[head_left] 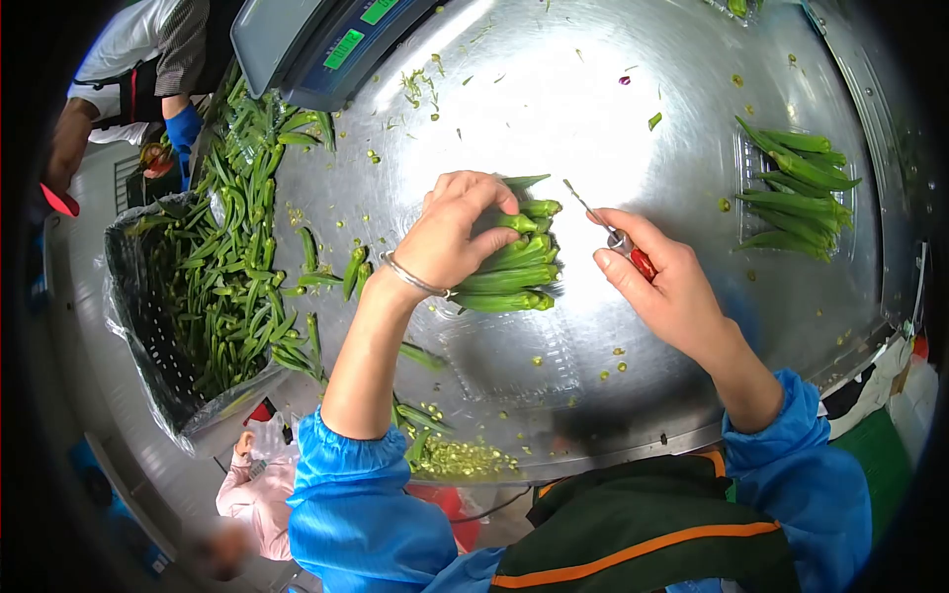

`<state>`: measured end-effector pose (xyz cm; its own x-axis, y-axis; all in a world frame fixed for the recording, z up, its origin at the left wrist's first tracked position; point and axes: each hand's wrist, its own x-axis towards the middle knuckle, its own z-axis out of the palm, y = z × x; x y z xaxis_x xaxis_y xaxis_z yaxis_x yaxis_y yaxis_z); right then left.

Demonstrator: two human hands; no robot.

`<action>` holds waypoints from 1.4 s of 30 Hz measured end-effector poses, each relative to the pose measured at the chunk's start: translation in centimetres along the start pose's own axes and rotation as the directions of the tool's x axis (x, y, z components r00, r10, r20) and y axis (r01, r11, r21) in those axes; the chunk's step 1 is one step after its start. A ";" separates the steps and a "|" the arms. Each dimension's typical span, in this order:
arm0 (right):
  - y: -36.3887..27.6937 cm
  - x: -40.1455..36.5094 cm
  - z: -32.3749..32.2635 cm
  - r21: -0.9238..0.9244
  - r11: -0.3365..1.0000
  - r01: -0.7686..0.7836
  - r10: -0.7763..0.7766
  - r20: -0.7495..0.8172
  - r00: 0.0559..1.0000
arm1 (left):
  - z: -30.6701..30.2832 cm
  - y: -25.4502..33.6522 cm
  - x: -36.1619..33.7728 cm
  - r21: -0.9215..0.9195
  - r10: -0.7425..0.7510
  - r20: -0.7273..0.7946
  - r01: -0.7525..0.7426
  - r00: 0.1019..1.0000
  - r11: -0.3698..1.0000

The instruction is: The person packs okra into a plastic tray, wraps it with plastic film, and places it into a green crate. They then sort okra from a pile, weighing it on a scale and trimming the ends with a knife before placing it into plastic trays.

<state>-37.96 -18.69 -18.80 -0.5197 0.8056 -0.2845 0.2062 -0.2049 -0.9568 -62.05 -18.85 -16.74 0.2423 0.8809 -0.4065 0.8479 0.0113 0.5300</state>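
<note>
My left hand (pixel 457 225), a bracelet at its wrist, closes its thumb and fingers round an okra pod on top of a row of okra (pixel 509 280). The cut stem ends of the row point right. Just right of them, my right hand (pixel 660 282) grips a small knife (pixel 643 263) with a red handle, its thin blade pointing up and left toward the pods. Nearer my body lies a clear plastic tray (pixel 514 361) on the metal table (pixel 633 425).
A filled tray of okra (pixel 796 193) sits at the right. Loose okra (pixel 237 247) spills from a lined crate (pixel 148 326) at the left. A scale (pixel 331 49) stands at the back. Trimmed stem bits (pixel 460 458) lie near the front edge. Other people are at the left.
</note>
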 end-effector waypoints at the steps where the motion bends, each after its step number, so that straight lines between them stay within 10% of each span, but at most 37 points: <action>1: -0.1 0.0 0.0 -0.014 1.000 0.026 -0.026 -0.008 1.000 | 0.0 -0.1 -0.1 -0.084 0.029 -0.078 -0.036 0.997 0.996; 12: 0.1 0.1 -0.4 -0.006 0.999 -0.047 0.046 -0.073 0.996 | 3.6 2.3 1.8 0.468 -0.029 -0.228 0.136 0.973 0.873; 19: -0.3 -0.2 -1.2 -0.025 1.000 0.003 -0.005 -0.059 0.998 | 1.9 0.7 1.2 -0.101 -0.130 -0.261 0.107 0.956 0.989; 21: 0.3 0.3 -0.2 -0.097 0.986 0.133 -0.141 -0.082 0.987 | 1.6 0.8 0.6 -0.640 -0.238 -0.240 0.031 0.941 0.768; 28: -2.6 3.4 0.1 -0.477 0.802 0.360 -0.409 0.000 0.912 | 0.5 1.9 -0.4 -0.730 -0.203 -0.292 -0.080 0.935 0.679; 37: -1.1 4.3 -0.8 -0.375 0.862 0.341 -0.348 0.051 0.936 | -0.1 2.2 -1.4 -0.853 -0.229 -0.201 -0.055 0.952 0.520; 41: 1.9 4.1 -2.3 -0.452 0.889 0.072 -0.144 -0.126 0.982 | -0.4 -0.9 -2.5 -0.778 -0.217 -0.183 -0.006 0.959 0.628; 42: 1.0 3.4 -2.4 -0.315 0.949 -0.007 -0.023 -0.092 0.996 | -0.3 -1.6 -2.6 -0.466 -0.170 -0.245 0.038 0.954 0.884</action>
<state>-37.53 -14.84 -20.60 -0.4461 0.8577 -0.2556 0.4604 -0.0250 -0.8874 -64.15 -21.03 -16.34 -0.0286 0.9548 -0.2958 0.5388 0.2640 0.8000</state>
